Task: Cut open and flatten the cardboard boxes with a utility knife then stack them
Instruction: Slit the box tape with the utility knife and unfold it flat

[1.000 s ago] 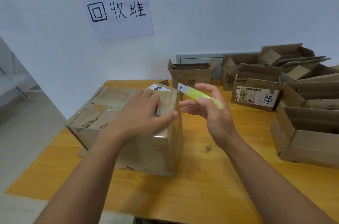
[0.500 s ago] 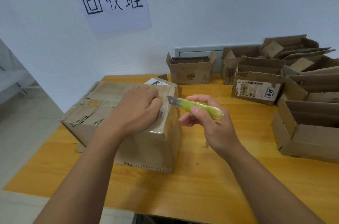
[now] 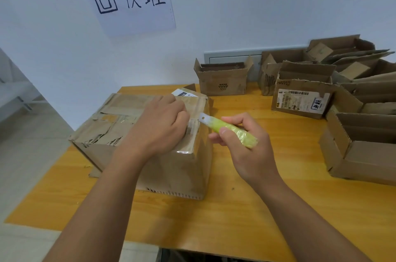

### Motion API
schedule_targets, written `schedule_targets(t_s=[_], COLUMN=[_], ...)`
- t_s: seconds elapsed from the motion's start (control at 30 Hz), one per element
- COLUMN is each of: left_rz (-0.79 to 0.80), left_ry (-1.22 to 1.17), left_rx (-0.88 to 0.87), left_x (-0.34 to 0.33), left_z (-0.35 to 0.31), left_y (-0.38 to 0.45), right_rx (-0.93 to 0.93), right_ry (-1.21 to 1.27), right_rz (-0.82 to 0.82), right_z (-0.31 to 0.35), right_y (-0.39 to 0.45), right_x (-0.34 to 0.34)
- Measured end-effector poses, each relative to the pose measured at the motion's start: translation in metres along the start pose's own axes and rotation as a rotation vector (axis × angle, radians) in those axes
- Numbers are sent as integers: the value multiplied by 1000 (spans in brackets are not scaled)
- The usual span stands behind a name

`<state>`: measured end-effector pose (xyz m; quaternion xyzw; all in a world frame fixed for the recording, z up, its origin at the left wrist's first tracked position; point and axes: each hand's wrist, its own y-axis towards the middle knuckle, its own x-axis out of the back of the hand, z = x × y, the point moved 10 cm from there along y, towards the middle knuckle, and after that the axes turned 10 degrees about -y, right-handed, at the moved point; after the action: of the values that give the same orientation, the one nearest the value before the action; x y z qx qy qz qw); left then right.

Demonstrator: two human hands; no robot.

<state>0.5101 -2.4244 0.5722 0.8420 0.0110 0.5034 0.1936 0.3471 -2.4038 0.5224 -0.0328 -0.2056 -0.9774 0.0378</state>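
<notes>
Tape seals the cardboard box (image 3: 150,146) on the wooden table (image 3: 246,214). Left hand (image 3: 159,126) presses its top, fingertips hidden. Right hand (image 3: 246,150) grips a yellow-green utility knife (image 3: 230,130), blade at the box's top right edge; contact unclear.

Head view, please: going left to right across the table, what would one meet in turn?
Taped box → left hand pressing on its top → utility knife in the right hand → labelled open box → large open box at the right edge.

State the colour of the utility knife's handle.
Yellow-green, seemingly translucent, on the utility knife held by the right hand; the head view shows it.
</notes>
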Motion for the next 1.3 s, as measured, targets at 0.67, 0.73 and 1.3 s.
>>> schedule_targets(t_s=[0.67,0.73,1.3], left_rz=[-156,-163,-160], left_ry=[32,29,21], left_rx=[-12,-8,-3], left_x=[15,16,16], left_z=[-6,-6,-5], left_y=[-10,-10,-11], right_rx=[-47,-24,-91], right_ry=[-2,-42,23], right_rz=[-144,-126,-153], right_z=[0,1,-1], right_y=[-6,-9,-20], right_x=[4,-1,-4])
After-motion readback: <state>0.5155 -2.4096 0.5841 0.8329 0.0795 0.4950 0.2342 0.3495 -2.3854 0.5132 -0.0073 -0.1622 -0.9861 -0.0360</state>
